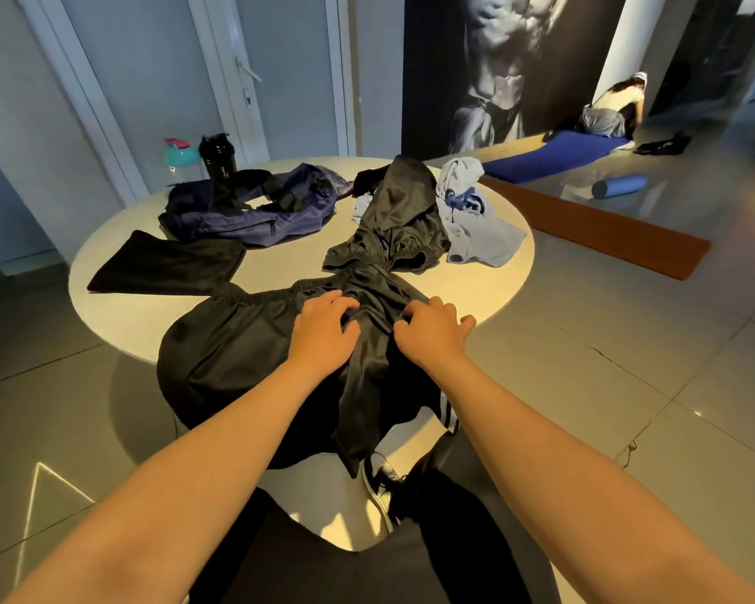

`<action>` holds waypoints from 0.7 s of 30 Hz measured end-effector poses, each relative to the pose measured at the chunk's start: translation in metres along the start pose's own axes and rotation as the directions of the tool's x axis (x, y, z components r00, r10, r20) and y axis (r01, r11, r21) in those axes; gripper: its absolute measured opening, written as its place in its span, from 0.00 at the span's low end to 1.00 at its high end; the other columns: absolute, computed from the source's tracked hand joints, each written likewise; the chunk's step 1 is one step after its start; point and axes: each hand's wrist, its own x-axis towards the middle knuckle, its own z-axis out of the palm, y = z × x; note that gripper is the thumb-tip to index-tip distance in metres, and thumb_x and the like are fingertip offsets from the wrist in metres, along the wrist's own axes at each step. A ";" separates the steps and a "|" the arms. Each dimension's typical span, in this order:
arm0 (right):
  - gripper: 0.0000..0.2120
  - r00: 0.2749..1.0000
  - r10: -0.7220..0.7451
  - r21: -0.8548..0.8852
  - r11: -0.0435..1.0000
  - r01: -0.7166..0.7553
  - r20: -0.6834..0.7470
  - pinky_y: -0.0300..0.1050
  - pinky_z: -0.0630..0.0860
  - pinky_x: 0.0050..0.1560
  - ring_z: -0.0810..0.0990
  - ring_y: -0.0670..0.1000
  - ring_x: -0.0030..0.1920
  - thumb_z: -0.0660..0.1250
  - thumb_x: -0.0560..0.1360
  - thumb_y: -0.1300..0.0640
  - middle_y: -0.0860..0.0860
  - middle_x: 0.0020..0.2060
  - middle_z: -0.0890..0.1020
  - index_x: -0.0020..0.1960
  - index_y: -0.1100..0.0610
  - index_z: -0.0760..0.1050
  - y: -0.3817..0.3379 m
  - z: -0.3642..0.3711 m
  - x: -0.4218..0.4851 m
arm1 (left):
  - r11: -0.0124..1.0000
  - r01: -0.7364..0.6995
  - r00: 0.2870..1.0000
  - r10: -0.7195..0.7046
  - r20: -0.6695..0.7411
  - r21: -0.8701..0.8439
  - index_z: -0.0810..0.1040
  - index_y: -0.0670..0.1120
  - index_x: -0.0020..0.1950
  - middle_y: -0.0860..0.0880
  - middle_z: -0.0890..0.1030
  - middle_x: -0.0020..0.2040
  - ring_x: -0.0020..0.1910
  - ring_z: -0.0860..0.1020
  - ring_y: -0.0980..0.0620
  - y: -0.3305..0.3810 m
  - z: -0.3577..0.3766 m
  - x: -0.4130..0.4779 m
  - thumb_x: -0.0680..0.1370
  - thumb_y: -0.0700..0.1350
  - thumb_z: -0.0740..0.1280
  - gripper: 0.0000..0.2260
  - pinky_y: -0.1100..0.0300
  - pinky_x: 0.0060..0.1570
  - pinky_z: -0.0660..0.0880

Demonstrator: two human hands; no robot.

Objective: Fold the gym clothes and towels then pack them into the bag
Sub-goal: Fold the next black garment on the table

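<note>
A pair of black shorts lies over the near edge of the round table, part of it hanging off. My left hand and my right hand both rest on its bunched middle, fingers curled into the fabric. Behind it lie a second black garment, a folded black cloth at the left, and a light blue towel at the right. The dark navy bag lies slack at the table's far left.
A teal bottle and a black shaker stand at the table's back edge. On the floor to the right lie a brown mat, a blue mat and a blue roller. A person crouches far right.
</note>
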 end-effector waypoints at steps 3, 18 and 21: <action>0.18 0.996 -0.080 0.051 0.995 0.082 -0.025 0.58 0.56 0.69 0.66 0.58 0.66 0.61 0.76 0.53 0.53 0.63 0.70 0.65 0.50 0.75 -0.014 0.001 0.020 | 0.976 0.124 0.969 -0.158 0.191 0.178 0.65 0.59 0.77 0.50 0.59 0.81 0.80 0.54 0.44 -0.007 -0.007 0.018 0.79 0.59 0.62 0.26 0.43 0.76 0.53; 0.19 0.982 -0.176 -0.033 0.984 0.174 -0.070 0.57 0.67 0.64 0.65 0.64 0.66 0.59 0.82 0.45 0.60 0.68 0.66 0.71 0.50 0.68 -0.054 0.029 0.118 | 0.995 0.047 0.992 -0.057 0.115 0.086 0.73 0.60 0.69 0.56 0.68 0.75 0.71 0.60 0.47 -0.047 -0.003 0.082 0.79 0.52 0.64 0.18 0.53 0.66 0.56; 0.18 0.977 -0.207 0.003 0.978 0.208 0.058 0.56 0.68 0.62 0.69 0.64 0.64 0.57 0.83 0.45 0.59 0.66 0.69 0.70 0.48 0.71 -0.059 0.038 0.130 | 0.998 -0.058 0.986 0.053 0.161 0.028 0.75 0.60 0.70 0.59 0.70 0.74 0.70 0.65 0.49 -0.044 -0.002 0.091 0.81 0.52 0.64 0.17 0.55 0.66 0.58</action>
